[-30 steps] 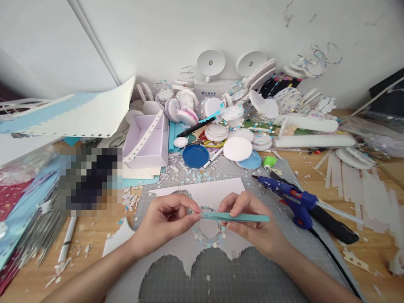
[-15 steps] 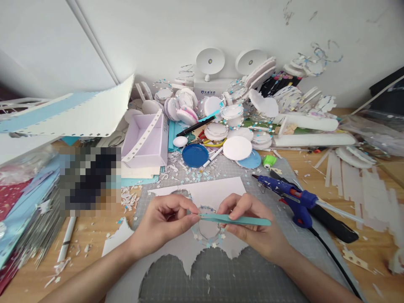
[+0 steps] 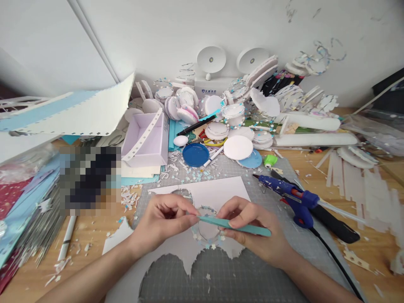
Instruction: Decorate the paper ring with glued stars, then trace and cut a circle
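Observation:
A pair of teal tweezers (image 3: pixel 249 227) is gripped in my right hand (image 3: pixel 252 225), thumb and fingers closed around its shaft. Its tips point left and meet the fingertips of my left hand (image 3: pixel 172 214), which are pinched together. What those fingertips pinch is too small to make out. Just below and between both hands is a round wreath of thin wire (image 3: pixel 212 245) with small white and pale blue flowers; I cannot tell whether a hand holds it. Underneath lies a sheet of white paper (image 3: pixel 217 187) with scalloped, ragged cut-outs.
To the right lies a blue glue gun (image 3: pixel 285 191) with a black cord, beside the green-capped item (image 3: pixel 270 160). A lilac box (image 3: pixel 145 158) and a blue lid (image 3: pixel 195 155) stand behind. White discs (image 3: pixel 238 147) pile up at the back. Paper scraps litter the grey cutting mat (image 3: pixel 176 282).
The tweezers have tilted, with their right end lower and their tips still at my left fingertips. My right hand has shifted slightly; my left hand stays nearly in place.

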Available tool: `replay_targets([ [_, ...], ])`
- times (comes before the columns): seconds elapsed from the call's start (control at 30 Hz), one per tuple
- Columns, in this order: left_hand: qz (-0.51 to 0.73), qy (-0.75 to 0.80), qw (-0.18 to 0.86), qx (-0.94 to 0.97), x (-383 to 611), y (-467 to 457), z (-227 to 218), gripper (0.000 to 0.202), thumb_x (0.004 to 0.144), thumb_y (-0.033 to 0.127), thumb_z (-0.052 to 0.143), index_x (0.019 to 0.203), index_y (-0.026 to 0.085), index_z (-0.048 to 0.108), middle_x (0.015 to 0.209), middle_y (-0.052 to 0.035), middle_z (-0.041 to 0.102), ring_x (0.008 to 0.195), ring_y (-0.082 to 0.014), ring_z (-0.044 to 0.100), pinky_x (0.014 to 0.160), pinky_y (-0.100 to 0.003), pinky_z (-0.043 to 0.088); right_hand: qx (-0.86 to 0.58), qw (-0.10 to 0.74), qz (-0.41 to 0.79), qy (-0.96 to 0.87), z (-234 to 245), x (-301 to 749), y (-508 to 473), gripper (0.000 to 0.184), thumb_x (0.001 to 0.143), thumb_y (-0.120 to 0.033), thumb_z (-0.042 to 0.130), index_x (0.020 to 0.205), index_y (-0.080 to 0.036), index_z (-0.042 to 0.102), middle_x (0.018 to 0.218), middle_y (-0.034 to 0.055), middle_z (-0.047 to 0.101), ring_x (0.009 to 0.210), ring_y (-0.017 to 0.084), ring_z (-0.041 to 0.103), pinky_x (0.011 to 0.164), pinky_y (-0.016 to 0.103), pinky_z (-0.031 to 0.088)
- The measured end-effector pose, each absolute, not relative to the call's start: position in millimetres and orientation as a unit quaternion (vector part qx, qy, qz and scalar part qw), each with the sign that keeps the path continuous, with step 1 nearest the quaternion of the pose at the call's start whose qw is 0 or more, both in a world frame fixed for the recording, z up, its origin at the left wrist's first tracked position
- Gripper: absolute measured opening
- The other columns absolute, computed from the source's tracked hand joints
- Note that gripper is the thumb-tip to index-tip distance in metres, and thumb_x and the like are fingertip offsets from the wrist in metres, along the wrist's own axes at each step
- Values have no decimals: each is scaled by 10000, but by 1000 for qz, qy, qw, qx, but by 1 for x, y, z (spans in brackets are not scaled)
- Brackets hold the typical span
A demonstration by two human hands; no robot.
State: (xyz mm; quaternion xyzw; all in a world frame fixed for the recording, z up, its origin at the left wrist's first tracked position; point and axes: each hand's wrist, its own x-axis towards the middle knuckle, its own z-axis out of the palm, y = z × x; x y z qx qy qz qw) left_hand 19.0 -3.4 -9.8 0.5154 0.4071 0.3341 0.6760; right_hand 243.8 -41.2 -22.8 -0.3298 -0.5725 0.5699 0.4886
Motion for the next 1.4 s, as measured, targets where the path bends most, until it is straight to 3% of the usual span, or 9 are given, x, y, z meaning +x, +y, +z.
replay_targets([
  [0.37,399,407,664,484,15,5,-10,80,761,261,705,713,198,696,485,70,355,475,-65,280,473,-210,242,-313,551,635,-441,-26,251,-35,100,810,-209,699,852,-262,625,842,6,668,666,120,646,589,259,541],
  [0.57,316,358,676,561,18,-3,4,194,799,304,679,939,170,686,553,66,388,484,-65,310,453,-203,238,-302,531,608,-507,-25,249,-36,156,777,-139,721,855,-247,640,892,31,668,774,138,651,656,269,539],
  [0.73,261,377,671,582,22,-6,14,155,804,289,669,815,140,628,548,74,378,484,-60,298,455,-197,241,-279,512,596,-552,-24,248,-38,209,761,-102,727,878,-263,665,888,23,662,756,116,624,632,232,504],
  [0.9,226,342,730,547,21,-5,16,173,772,268,703,748,151,576,517,84,380,458,-48,300,451,-184,239,-249,507,623,-540,-24,249,-40,237,742,-94,745,879,-274,677,885,21,667,740,115,619,612,235,498],
  [1.13,217,284,791,496,25,-11,19,234,758,304,721,720,144,554,507,73,402,436,-36,288,430,-177,218,-209,501,650,-531,-23,250,-41,366,689,-38,774,915,-314,694,909,-5,676,747,100,624,615,219,508],
  [1.4,226,251,814,473,29,-17,24,272,759,346,723,707,150,542,510,71,379,436,-38,266,432,-182,225,-194,519,637,-536,-18,249,-43,354,669,-51,791,896,-309,705,879,-4,684,725,106,624,595,219,494],
])
